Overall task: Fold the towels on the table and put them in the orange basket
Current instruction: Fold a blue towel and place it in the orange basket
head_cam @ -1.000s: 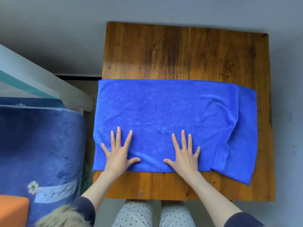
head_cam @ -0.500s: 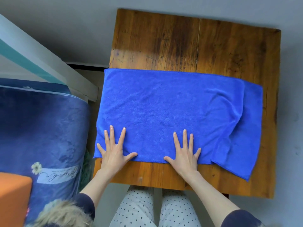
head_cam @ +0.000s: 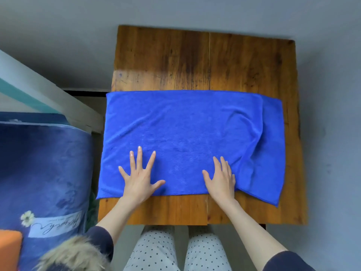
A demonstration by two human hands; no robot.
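Note:
A blue towel lies folded once across the wooden table, its long side running left to right. The top layer is shorter at the right end, where the cloth is wrinkled and the under layer sticks out. My left hand presses flat on the towel's near left part, fingers spread. On the near right part my right hand lies flat, fingers close together, beside the wrinkles. An orange corner, perhaps the basket, shows at the bottom left edge.
A dark blue blanket with a daisy and a label covers a bed to the left of the table. A pale bed rail runs diagonally behind it. Grey floor surrounds the table. My knees in dotted trousers are under the near edge.
My right hand has slid a little to the right along the towel's near edge and its fingers have closed together. The left hand stays flat in place. The camera view has shifted.

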